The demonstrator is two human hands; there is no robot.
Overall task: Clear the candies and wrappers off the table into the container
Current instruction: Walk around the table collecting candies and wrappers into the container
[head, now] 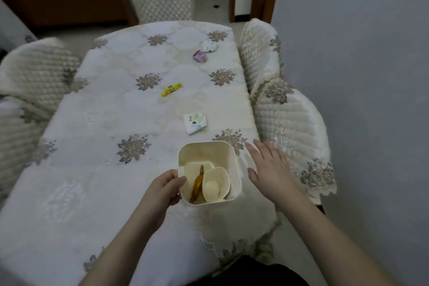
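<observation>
- One container point(210, 173) gripped at its rim by left hand point(166, 187).
- Right hand point(270, 167) spread flat, empty, just beside it.
- One yellow candy point(171, 89) and three wrappers point(195, 122) beyond both hands on desk point(92, 146).

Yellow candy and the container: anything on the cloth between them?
Yes. In the head view a white wrapper lies between the yellow candy and the container, nearer the container.
</observation>
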